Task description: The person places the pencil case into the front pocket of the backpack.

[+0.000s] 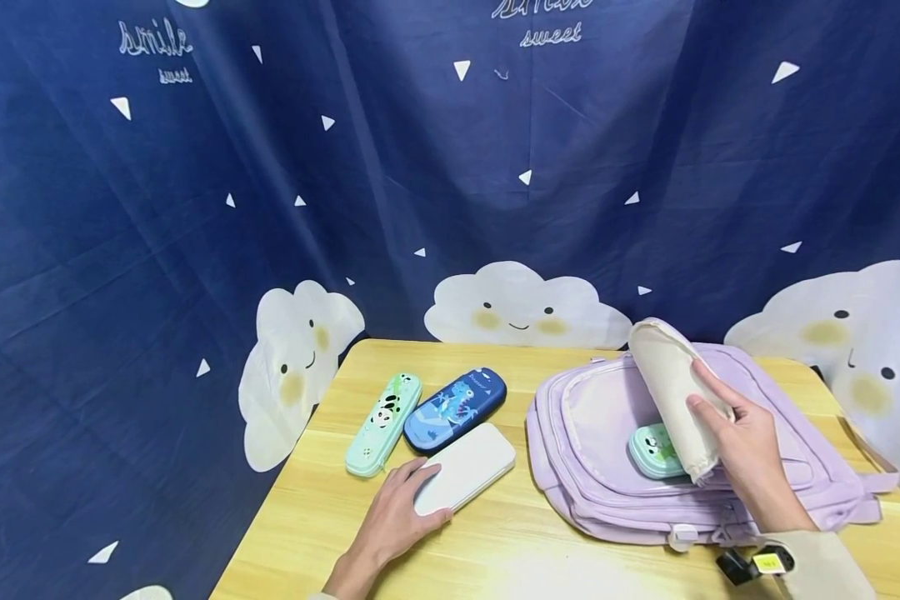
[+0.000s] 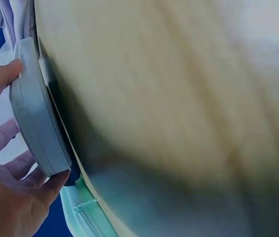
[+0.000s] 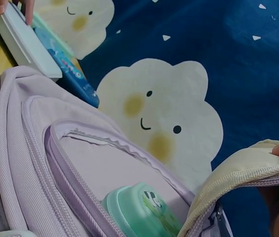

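Note:
A lavender backpack (image 1: 570, 467) lies on the table with its front pocket unzipped. My right hand (image 1: 746, 437) pinches the pocket's cream-lined flap (image 1: 671, 392) and holds it raised. Inside the open pocket sits a mint-green panda pencil case (image 3: 146, 210), partly hidden by the flap. With thumb and fingers at its edges, my left hand (image 1: 397, 512) grips a white pencil case (image 1: 468, 467). Whether that case is lifted off the table is hard to tell. Just beyond it lie a dark blue dinosaur pencil case (image 1: 457, 408) and another mint-green panda pencil case (image 1: 384, 425).
The wooden table (image 1: 292, 525) carries everything, the backpack taking up its right side. Behind and to the left hangs a navy curtain (image 1: 420, 167) with smiling clouds. A strap (image 1: 877, 482) sticks out from the backpack's right end.

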A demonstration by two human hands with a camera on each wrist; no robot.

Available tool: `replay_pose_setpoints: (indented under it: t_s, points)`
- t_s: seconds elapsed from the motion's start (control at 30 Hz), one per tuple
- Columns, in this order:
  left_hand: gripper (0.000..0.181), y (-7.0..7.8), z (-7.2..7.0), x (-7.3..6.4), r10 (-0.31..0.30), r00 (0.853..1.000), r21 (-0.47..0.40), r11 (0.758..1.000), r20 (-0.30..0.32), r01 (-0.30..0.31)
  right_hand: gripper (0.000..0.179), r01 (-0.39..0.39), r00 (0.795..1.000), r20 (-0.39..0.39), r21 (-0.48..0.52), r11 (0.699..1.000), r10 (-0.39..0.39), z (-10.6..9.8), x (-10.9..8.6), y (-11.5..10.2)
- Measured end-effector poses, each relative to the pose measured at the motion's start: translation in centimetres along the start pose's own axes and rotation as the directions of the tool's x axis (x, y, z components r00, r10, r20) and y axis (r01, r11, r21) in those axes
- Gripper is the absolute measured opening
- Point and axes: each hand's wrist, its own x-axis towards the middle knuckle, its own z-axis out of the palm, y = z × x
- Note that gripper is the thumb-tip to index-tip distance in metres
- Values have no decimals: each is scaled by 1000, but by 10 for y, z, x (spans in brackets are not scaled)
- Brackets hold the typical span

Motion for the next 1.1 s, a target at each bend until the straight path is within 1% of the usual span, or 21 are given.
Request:
replay_pose_setpoints:
  t_s: [0.13,0.3,0.4,0.6,0.67,0.8,0.87,0.97,1.03,1.1]
  points:
    - [74,5,-3,4,-5,1000,-20,1000,1,5,56,2,1000,0,-13,1000,-2,0,0,0]
    - [73,11,-6,10,3,1000,-22,1000,-1,-3,56,-2,1000,-3,-43,999,2,-1,0,1]
    - [73,13,-6,12,15,1000,-15,1000,-6,-15,56,-7,1000,1,-42,999,7,-1,0,1]
    - [72,19,-6,19,58,998,-19,998,-18,-58,57,-2,1000,7,-35,999,3,-1,0,2]
    - [72,21,-6,22,69,997,-17,997,-19,-70,57,-1,1000,5,-46,999,1,-1,0,1]
    - [72,28,-6,30,84,996,-9,996,-15,-84,57,5,1000,-4,-109,994,-5,-1,0,0]
    - [72,32,-6,34,91,996,-12,996,-8,-91,57,3,1000,-5,-116,993,-4,-1,0,0]
    - [72,37,-7,40,102,995,-12,995,7,-102,56,2,1000,-4,-74,997,-2,-1,1,0]
    - [72,39,-8,44,119,993,-13,993,6,-119,56,2,1000,-2,-38,999,-2,-1,1,0]
    - [71,39,-9,47,131,991,-4,991,1,-131,56,6,1000,-1,-26,1000,-6,-1,1,0]
